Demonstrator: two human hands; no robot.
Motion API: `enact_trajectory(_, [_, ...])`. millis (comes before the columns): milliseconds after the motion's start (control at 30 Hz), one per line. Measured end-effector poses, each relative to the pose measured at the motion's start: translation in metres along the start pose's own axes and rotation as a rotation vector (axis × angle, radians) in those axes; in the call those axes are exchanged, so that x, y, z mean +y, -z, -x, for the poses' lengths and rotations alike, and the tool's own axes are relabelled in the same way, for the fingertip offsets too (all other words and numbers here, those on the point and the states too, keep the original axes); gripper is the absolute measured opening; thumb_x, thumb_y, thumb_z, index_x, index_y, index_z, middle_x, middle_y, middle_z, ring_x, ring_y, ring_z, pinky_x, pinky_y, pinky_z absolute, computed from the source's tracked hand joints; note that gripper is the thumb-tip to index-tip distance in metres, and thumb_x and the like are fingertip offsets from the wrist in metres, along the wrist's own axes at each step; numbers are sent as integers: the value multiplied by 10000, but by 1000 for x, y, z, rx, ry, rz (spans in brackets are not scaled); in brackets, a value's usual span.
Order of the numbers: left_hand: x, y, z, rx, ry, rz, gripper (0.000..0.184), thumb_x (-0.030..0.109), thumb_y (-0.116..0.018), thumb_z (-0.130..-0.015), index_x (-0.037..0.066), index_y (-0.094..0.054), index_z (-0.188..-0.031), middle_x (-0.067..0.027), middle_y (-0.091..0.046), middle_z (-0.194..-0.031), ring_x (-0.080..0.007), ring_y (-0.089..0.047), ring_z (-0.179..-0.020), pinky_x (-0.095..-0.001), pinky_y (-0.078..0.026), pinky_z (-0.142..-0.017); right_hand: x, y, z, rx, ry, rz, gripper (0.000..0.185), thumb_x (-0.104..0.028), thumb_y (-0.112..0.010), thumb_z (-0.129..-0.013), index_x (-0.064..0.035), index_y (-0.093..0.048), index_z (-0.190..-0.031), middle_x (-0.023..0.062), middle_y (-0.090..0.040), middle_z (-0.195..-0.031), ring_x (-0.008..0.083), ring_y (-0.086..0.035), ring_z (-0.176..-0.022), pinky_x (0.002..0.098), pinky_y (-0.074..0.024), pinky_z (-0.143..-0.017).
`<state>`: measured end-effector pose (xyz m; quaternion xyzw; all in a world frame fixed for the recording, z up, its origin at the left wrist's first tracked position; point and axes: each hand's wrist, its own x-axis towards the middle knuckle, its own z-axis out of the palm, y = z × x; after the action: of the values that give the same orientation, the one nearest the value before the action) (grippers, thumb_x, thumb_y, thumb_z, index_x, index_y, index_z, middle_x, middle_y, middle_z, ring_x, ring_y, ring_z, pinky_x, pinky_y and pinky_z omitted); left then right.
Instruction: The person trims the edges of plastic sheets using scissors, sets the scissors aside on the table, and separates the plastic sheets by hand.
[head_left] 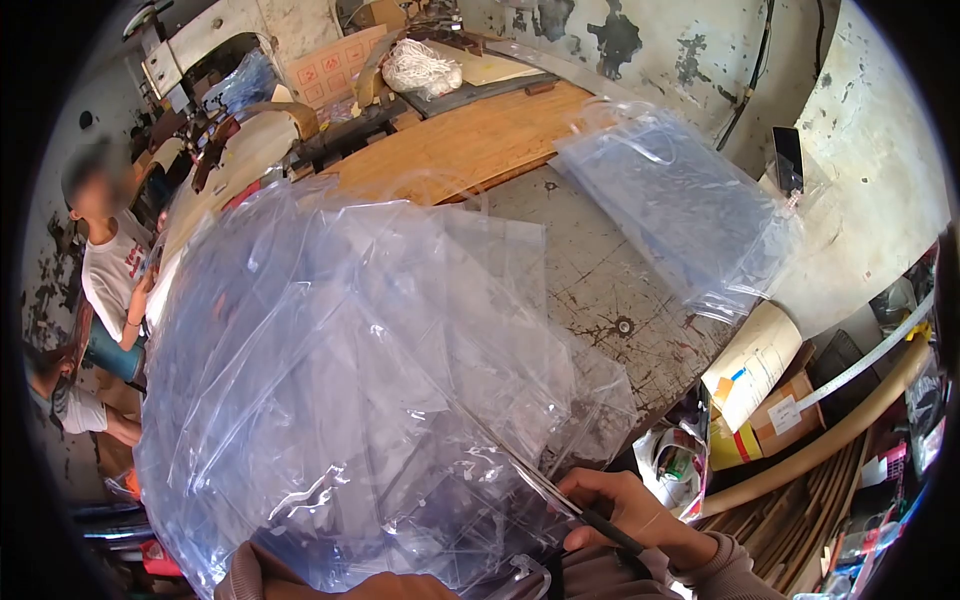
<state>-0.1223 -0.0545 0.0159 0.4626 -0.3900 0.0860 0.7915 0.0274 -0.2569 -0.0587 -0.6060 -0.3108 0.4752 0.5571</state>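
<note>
Clear plastic (340,320) billows across the near left part of the surface (620,260) as my right fingers (590,484) grip a slim, dark-handled tool (612,532) beside its near edge. What my left fingers (392,586) hold along that side, I cannot tell. The plastic looks light, limp and slippery, probably best pinched at a loose edge, away from its slick middle.
</note>
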Motion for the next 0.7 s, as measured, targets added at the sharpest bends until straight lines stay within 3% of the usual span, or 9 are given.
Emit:
enact_trajectory(133, [1,5,-5,36,63,-12,385,235,-494,-831,-84,-691,-915,-49,-355,-418,-146,-291,-321,-324,-194,-366,-2,1,0,2,9,16,489,-335,-783,-738,-34,-551,-1045,-34,-469,-581,45,-400,-561,222,-315,-517])
enact_trajectory(267, [14,-4,-12,151,402,14,398,207,-513,-804,-128,-663,-957,-59,-371,-412,-161,-317,-326,-336,-215,-368,-10,1,0,2,-40,26,489,-335,-781,-741,-32,-553,-1049,-34,-467,-582,43,-398,-563,222,-312,-517])
enact_trajectory(700, [10,7,-21,55,204,50,366,172,-486,-790,-114,-678,-913,-65,-422,-424,-156,-327,-323,-325,-224,-373,-2,0,-1,7,4,-21,487,-337,-778,-744,-44,-549,-1059,-25,-487,-593,49,-407,-568,228,-321,-524])
